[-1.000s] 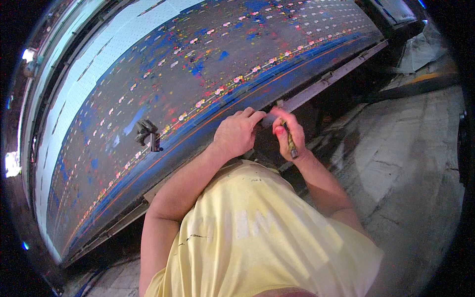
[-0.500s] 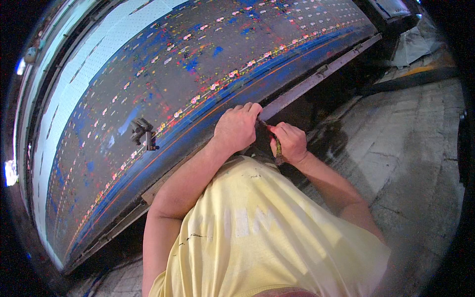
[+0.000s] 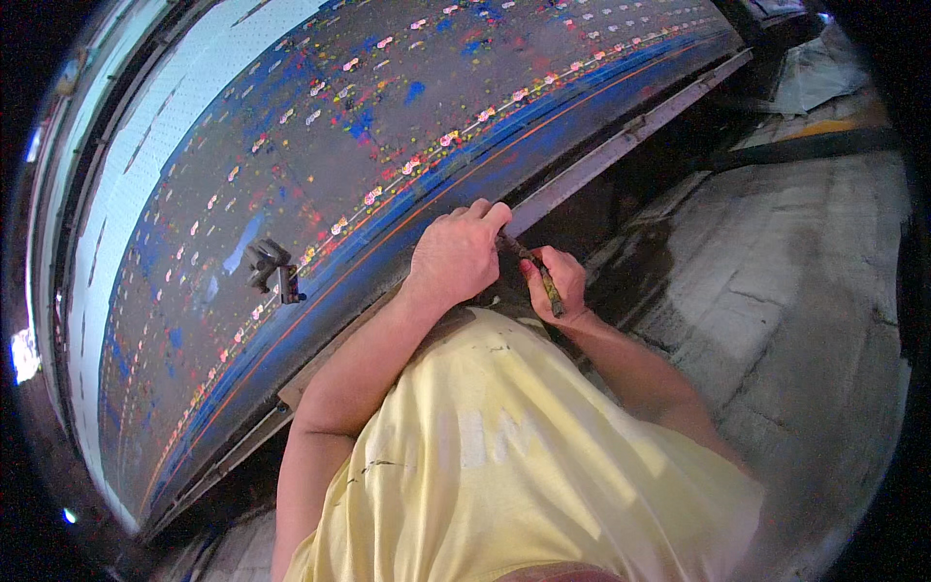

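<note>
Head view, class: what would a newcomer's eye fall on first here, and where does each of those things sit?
First the long printing table, its dark surface spattered with blue, red and yellow paint, sweeping across the upper left. At its near edge the left hand grips the rim, while the right hand beside it holds a thin paint-stained tool. A pale yellow shirt fills the bottom centre.

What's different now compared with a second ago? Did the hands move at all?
The right hand dropped from the metal rail to below the table edge, closer to the body, keeping its grip on the thin stick-like tool. The left hand stayed gripping the edge of the paint-spattered table. The small dark clamp on the table did not move.
</note>
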